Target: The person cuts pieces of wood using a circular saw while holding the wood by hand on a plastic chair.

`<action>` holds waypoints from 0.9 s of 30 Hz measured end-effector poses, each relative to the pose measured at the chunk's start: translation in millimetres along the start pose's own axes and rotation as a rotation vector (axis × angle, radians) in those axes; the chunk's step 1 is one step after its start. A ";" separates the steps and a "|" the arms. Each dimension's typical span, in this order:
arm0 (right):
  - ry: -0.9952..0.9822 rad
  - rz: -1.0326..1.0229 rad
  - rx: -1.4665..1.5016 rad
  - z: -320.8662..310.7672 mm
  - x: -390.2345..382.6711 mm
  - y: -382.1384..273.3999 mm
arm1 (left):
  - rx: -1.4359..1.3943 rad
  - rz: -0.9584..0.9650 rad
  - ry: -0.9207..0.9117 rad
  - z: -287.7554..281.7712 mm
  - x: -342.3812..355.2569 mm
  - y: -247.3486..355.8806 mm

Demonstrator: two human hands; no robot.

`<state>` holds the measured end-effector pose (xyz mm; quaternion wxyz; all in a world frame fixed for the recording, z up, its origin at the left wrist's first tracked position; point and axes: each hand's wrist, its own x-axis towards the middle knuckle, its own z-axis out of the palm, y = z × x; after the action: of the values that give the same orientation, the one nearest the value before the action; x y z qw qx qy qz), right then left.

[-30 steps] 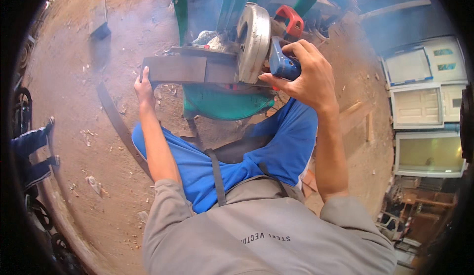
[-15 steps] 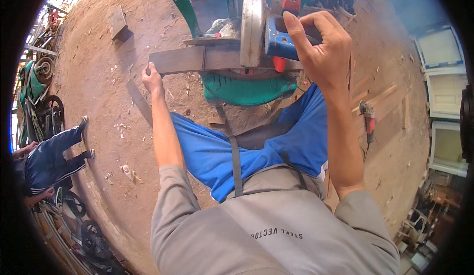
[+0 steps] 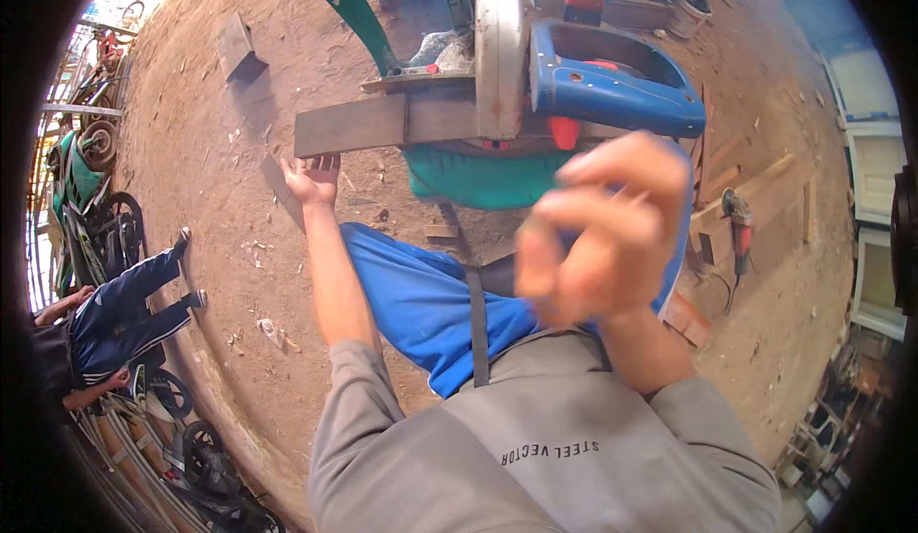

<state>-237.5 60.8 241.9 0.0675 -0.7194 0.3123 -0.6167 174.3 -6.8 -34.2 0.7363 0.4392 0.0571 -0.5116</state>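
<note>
A miter saw with a blue handle, a grey round blade guard and a green base stands in front of me. Across it lies a brown wooden board, with a seam near the saw's left side. My left hand is turned palm up at the board's left end. Its fingers reach against or under the near edge, thumb apart; whether it bears weight is unclear. Off the handle, my right hand is raised before my lap, fingers bent and smeared by motion. I cannot make out anything in it.
An angle grinder with a cord lies on the dirt floor at right, near wooden strips. A wood block lies at far left. Another person is at the left edge, beside bicycles. White framed panels stand at right.
My right hand has let go of the saw handle and come back toward my body. My left hand has changed from pinching the board's end to palm up at its near edge.
</note>
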 end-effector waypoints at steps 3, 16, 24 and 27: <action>-0.225 0.080 0.120 37.5 -4.1 -22.3 | -0.141 -0.076 -0.132 6.1 -1.6 -13.3; -1.157 0.102 -0.479 -30.2 147.3 33.5 | -0.343 0.012 -0.138 14.7 -17.2 -36.3; -1.344 0.356 -0.497 -20.7 140.2 48.2 | -0.371 -0.031 -0.050 28.0 -23.4 -42.4; -1.301 0.352 -0.461 -21.7 154.6 52.3 | -0.374 -0.026 -0.088 21.5 -20.8 -39.8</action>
<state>-269.9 -56.9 352.4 0.1849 -0.8766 0.4426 0.0394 124.7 -10.9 -33.5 0.8003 0.2708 0.1246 -0.5203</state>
